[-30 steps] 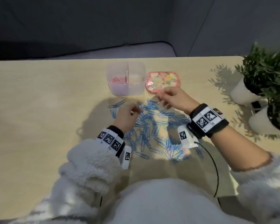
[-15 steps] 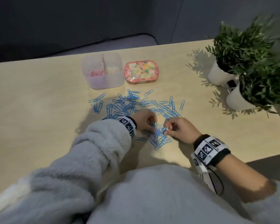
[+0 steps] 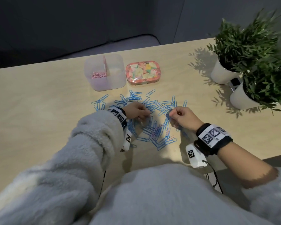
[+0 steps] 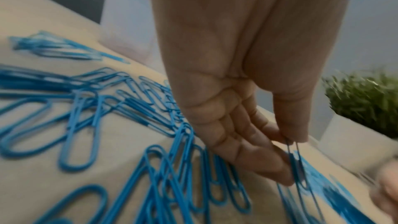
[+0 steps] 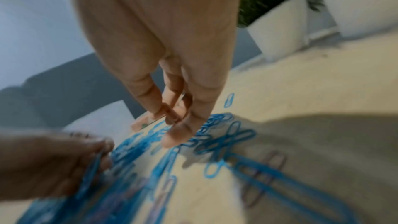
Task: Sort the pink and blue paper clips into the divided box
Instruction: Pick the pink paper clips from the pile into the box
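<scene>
Both our hands sit low over the blue paper clips (image 3: 150, 104) spread on the wooden table (image 3: 39, 101).

Our left hand (image 3: 136, 111) pinches one blue clip (image 4: 296, 161) between thumb and fingertip; the other fingers (image 4: 237, 135) are loosely extended over the pile.

Our right hand (image 3: 181, 116) has thumb and forefinger closed on a pink clip (image 5: 171, 113), middle fingertip touching the blue clips below.

A few pink paper clips (image 3: 157, 129) lie mixed into the near part of the pile, between the two wrists.

The divided box (image 3: 105, 73) stands beyond the pile, well apart from both hands. Its left compartment holds pink clips (image 3: 98, 74); we can't tell what's in the right one.

A floral tin (image 3: 143, 72) sits just right of the box. Two potted plants (image 3: 243, 44) stand at far right.
</scene>
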The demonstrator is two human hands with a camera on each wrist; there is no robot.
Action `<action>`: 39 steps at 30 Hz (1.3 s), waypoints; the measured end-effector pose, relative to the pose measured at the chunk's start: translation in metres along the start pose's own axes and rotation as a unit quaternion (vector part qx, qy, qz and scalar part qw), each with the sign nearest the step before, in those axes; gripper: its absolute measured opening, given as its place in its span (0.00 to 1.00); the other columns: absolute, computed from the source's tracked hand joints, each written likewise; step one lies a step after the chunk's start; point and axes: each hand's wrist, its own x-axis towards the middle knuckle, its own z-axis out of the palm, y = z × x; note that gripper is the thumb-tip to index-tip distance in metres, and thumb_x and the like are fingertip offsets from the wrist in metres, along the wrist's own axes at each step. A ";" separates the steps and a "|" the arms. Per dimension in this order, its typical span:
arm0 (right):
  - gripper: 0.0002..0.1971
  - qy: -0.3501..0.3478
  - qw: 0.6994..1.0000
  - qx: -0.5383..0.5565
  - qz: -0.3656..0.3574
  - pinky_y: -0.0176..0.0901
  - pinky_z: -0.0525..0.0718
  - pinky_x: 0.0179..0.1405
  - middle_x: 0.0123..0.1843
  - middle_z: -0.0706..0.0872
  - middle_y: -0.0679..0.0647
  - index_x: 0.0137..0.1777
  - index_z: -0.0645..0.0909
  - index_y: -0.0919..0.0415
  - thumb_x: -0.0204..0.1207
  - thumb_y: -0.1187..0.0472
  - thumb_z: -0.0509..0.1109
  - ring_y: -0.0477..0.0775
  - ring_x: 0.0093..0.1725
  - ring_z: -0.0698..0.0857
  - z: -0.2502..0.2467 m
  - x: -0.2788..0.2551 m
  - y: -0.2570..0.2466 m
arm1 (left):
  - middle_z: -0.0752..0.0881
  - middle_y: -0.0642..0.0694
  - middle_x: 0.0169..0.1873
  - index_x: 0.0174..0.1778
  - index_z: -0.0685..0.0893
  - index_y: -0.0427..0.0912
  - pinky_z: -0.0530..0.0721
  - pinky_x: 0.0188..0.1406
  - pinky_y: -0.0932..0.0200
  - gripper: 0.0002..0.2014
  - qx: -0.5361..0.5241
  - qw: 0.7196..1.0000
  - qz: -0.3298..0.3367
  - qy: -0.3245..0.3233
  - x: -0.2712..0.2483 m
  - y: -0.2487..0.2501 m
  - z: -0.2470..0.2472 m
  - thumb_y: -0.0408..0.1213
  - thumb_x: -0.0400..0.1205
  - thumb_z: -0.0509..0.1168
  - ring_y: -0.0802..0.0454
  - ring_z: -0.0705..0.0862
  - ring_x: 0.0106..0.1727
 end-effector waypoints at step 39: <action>0.10 -0.095 0.923 0.313 0.205 0.40 0.88 0.24 0.22 0.86 0.55 0.40 0.76 0.63 0.82 0.66 0.58 0.50 0.22 0.87 -0.004 0.000 -0.016 | 0.77 0.55 0.26 0.42 0.87 0.41 0.73 0.28 0.74 0.04 0.247 0.969 0.019 -0.002 -0.023 -0.011 0.021 0.35 0.75 0.72 0.65 0.76 0.25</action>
